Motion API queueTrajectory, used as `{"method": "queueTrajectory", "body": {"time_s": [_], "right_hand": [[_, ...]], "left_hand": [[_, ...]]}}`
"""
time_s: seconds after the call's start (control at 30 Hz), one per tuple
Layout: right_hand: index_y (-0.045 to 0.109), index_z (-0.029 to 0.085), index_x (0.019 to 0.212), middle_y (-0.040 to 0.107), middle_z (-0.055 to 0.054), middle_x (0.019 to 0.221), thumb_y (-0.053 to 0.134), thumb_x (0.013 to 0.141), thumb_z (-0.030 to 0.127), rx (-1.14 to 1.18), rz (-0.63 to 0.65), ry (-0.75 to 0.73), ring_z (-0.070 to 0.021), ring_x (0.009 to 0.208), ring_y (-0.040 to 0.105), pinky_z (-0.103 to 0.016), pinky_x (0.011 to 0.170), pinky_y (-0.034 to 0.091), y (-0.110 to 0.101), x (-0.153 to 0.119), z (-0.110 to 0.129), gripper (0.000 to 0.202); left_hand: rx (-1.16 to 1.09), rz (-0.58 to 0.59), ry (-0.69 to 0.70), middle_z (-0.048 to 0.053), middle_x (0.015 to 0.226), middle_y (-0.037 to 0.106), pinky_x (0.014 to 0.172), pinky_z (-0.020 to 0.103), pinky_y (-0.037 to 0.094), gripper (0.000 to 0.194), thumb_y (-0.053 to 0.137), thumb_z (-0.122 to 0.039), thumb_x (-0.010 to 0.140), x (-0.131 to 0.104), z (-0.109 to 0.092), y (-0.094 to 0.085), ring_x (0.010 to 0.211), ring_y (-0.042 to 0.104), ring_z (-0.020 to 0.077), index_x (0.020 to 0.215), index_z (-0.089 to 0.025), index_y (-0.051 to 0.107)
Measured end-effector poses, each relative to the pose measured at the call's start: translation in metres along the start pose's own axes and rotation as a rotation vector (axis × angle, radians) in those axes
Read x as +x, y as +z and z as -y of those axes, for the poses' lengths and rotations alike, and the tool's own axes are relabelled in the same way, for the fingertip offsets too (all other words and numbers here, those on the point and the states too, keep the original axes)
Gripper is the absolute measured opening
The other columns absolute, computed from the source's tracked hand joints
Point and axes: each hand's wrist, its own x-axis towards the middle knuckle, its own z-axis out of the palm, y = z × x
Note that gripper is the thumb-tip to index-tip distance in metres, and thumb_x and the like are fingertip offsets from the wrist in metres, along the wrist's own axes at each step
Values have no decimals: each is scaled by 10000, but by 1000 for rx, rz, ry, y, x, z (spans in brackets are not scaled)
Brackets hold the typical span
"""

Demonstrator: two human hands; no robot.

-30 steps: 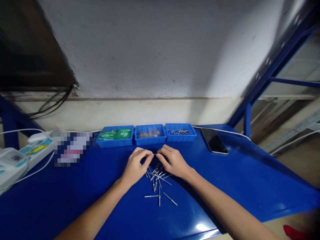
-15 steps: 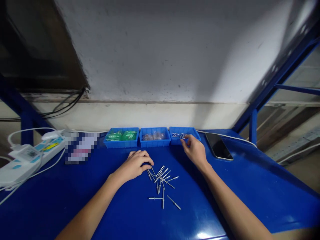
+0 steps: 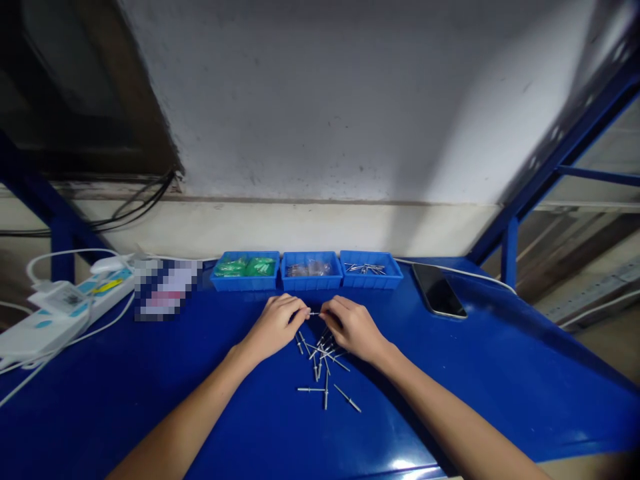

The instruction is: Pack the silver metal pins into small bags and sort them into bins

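Between my two hands a silver pop rivet (image 3: 314, 313) is held level, one end in each pinch. My left hand (image 3: 280, 325) grips its left end with thumb and fingertips. On the other end, the fingers of my right hand (image 3: 354, 327) are closed. Just below lies a loose pile of pop rivets (image 3: 323, 353), partly covered by my right hand. A few stray ones, such as a single rivet (image 3: 347, 398), lie nearer to me. More rivets rest in the right blue bin (image 3: 373, 282), beyond my right hand.
Beside it stand a middle blue bin (image 3: 313, 285) with clear plastic bags and a left blue bin (image 3: 245, 284) with green packets. A phone (image 3: 440, 291) lies right. A white power strip (image 3: 65, 320) with cables sits left, near a blurred card (image 3: 167, 290).
My right hand has left the right bin and come left and nearer to my left hand. A rivet now spans both hands. My left hand has shifted slightly up and right.
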Motion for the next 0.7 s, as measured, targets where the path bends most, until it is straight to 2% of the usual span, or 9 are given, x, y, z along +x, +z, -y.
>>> {"method": "queueTrajectory", "body": {"time_s": [0.13, 0.27, 0.4, 0.47, 0.57, 0.63, 0.7], "right_hand": [[520, 183, 884, 595, -43, 783, 386, 928, 237, 17, -27, 37, -140, 678, 539, -238, 605, 372, 0, 0, -2, 151], [523, 182, 915, 595, -39, 785, 420, 921, 297, 34, -39, 30, -133, 664, 536, -233, 598, 374, -2, -1, 0, 154], [537, 187, 931, 598, -44, 809, 442, 911, 282, -4, -35, -18, -135, 698, 540, -227, 612, 382, -3, -1, 3, 136], [542, 186, 890, 600, -45, 793, 412, 920, 250, -32, -38, -36, -138, 712, 545, -228, 629, 385, -5, 0, 1, 148], [546, 180, 856, 602, -45, 754, 388, 926, 265, -94, -108, 10, -139, 680, 551, -230, 621, 381, -15, 4, -10, 192], [553, 177, 832, 604, -48, 739, 370, 929, 304, -163, -249, 129, -141, 659, 552, -236, 615, 377, -25, 7, -25, 243], [559, 173, 846, 600, -47, 716, 378, 918, 373, -250, -428, 325, -152, 646, 551, -246, 599, 367, -34, 9, -44, 279]], "left_hand": [[-42, -80, 22, -12, 869, 651, 818, 334, 374, 160, 474, -338, 883, -1, -4, 0, 843, 571, 161, 915, -229, 588], [3, -133, 32, -15, 832, 652, 811, 331, 360, 163, 460, -293, 893, -1, -4, 1, 820, 568, 157, 821, -210, 582], [-2, -118, 1, -13, 752, 645, 771, 314, 368, 238, 432, -286, 905, 0, -4, 4, 761, 566, 152, 741, -192, 577], [-3, -90, 9, -14, 721, 648, 778, 318, 371, 280, 405, -297, 917, 0, -4, 3, 747, 571, 152, 740, -196, 599], [18, -9, 31, -10, 821, 676, 833, 340, 365, 267, 380, -312, 928, -1, -1, -3, 831, 585, 165, 901, -235, 634], [55, 90, 47, -5, 938, 668, 876, 364, 348, 232, 420, -325, 910, -4, 2, -9, 923, 572, 184, 1024, -275, 615], [96, 211, 59, 0, 1017, 634, 889, 380, 338, 228, 475, -341, 879, -6, 5, -15, 979, 547, 206, 1062, -309, 607]]}}
